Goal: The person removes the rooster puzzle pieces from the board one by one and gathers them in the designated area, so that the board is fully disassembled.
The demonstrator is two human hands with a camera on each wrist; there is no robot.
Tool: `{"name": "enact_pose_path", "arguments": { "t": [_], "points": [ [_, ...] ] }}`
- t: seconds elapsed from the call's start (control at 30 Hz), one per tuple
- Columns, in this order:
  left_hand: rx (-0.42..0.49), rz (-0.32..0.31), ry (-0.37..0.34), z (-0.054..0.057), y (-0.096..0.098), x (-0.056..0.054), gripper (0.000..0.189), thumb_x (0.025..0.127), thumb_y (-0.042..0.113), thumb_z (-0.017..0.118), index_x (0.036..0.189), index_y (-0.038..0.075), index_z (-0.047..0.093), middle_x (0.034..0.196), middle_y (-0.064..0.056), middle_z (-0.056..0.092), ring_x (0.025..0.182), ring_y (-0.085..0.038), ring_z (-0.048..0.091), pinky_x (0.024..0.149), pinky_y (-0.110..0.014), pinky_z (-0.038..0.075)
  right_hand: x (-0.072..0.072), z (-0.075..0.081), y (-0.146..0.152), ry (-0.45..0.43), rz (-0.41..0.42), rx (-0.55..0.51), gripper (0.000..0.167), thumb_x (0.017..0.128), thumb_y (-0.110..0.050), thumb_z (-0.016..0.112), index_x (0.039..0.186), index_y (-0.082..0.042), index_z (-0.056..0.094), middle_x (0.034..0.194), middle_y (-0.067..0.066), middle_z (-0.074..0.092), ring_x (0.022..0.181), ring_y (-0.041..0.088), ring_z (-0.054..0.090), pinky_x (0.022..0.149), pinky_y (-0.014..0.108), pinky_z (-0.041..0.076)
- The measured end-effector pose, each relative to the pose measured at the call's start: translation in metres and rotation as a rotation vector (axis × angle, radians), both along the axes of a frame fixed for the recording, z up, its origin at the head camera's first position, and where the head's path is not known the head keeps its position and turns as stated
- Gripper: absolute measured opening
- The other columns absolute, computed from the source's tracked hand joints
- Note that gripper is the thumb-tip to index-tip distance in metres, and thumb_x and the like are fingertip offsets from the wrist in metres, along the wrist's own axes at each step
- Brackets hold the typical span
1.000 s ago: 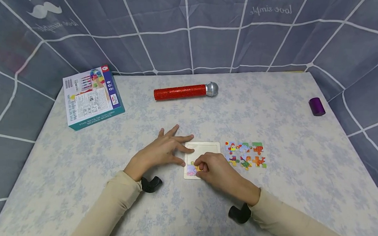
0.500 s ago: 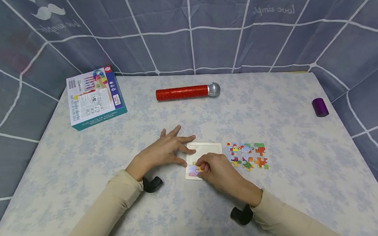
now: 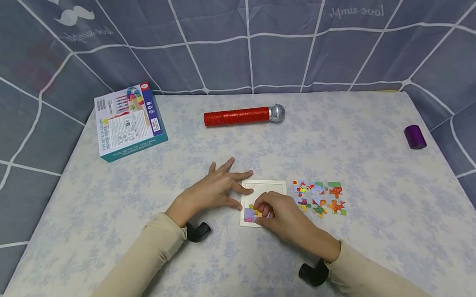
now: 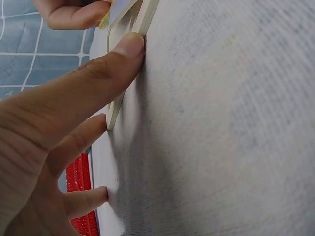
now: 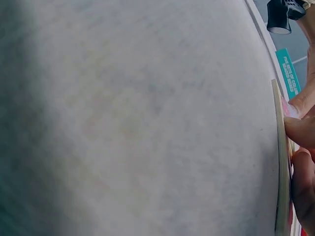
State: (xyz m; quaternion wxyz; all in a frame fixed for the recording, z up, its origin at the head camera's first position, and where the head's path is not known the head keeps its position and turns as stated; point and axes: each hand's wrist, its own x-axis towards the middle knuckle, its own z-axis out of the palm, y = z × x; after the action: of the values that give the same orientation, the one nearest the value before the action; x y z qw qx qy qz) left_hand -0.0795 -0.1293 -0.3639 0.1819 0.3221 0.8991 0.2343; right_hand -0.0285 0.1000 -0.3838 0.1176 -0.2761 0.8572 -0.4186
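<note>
A small white puzzle tray [image 3: 265,182] lies flat on the table between both hands. My left hand [image 3: 217,187] has its fingers spread, with thumb and fingertips against the tray's left side; in the left wrist view the thumb [image 4: 130,46] presses on the tray's edge. Low inside the tray is a lilac and pink puzzle piece [image 3: 249,215] in the left corner. Beside it my right hand [image 3: 287,215] pinches a yellow-orange puzzle piece [image 3: 257,213], mostly hidden by the fingers. Several loose puzzle pieces [image 3: 320,197] lie in two rows right of the tray.
A red glittery microphone [image 3: 239,116] lies behind the tray. The boxed bead set [image 3: 130,123] is at the back left, and a purple cylinder [image 3: 415,137] near the right edge. A grid-patterned curtain [image 3: 280,58] surrounds the table.
Everything in the head view has shifted slightly right together. Both hands keep their places at the tray, and the right fingers still pinch the puzzle piece.
</note>
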Motion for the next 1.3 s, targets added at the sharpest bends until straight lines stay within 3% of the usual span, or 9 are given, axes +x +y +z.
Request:
{"name": "enact_pose_path", "arguments": {
  "t": [0.23,0.6,0.8,1.3],
  "points": [
    [-0.005,-0.005,0.004,0.001,0.001,0.000,0.050,0.073,0.034,0.084,0.121,0.026,0.072,0.152,0.002,0.041,0.147,-0.045,0.006,0.103,-0.079,0.007,-0.002,0.003,0.001,-0.090,-0.027,-0.055,0.009,0.087,-0.005,0.073,0.089,-0.012,0.068,0.078,-0.009,0.066,0.068,0.003,0.061,0.061,0.024,0.053],
    [-0.008,0.010,0.008,0.000,0.001,0.000,0.049,0.072,0.034,0.085,0.119,0.026,0.073,0.151,0.002,0.042,0.147,-0.044,0.007,0.103,-0.079,0.008,-0.005,0.010,0.012,-0.294,-0.064,-0.164,0.003,0.087,-0.011,0.075,0.087,-0.012,0.071,0.086,-0.005,0.072,0.074,0.013,0.070,0.064,0.026,0.054],
    [-0.001,0.011,0.002,0.000,0.002,0.000,0.050,0.071,0.032,0.086,0.119,0.024,0.073,0.151,0.000,0.043,0.147,-0.045,0.007,0.103,-0.079,0.007,-0.001,0.017,0.037,-0.371,-0.138,-0.124,0.006,0.086,-0.018,0.077,0.088,-0.014,0.073,0.083,-0.003,0.073,0.074,0.019,0.070,0.063,0.028,0.055],
    [-0.005,0.015,-0.016,0.001,0.002,0.001,0.052,0.071,0.030,0.086,0.121,0.023,0.072,0.152,0.001,0.041,0.148,-0.043,0.004,0.105,-0.077,0.005,0.020,0.019,0.097,-0.430,-0.281,0.029,0.015,0.083,-0.025,0.079,0.090,-0.012,0.074,0.073,0.000,0.070,0.065,0.017,0.066,0.057,0.028,0.051]
  ]
}}
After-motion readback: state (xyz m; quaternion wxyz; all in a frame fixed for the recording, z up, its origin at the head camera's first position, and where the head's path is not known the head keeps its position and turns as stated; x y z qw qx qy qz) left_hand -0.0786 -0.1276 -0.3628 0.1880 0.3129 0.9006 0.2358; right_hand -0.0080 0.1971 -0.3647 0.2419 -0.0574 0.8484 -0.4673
